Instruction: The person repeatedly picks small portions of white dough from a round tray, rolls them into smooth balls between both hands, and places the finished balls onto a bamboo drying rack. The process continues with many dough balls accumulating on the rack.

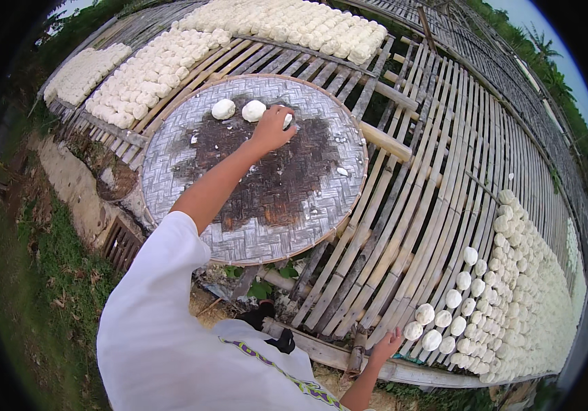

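Left hand [271, 128], upper middle of the frame, is curled shut around a small white dough round [287, 120] on the round woven bamboo tray [171, 147]; two more rounds [238, 109] sit just left. Right hand [386, 343], lower right, rests spread open on the bamboo slat rack [410, 205].

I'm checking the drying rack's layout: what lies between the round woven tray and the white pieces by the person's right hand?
In the head view, only bare bamboo slats lie between the round woven tray and the white pieces near the right hand.
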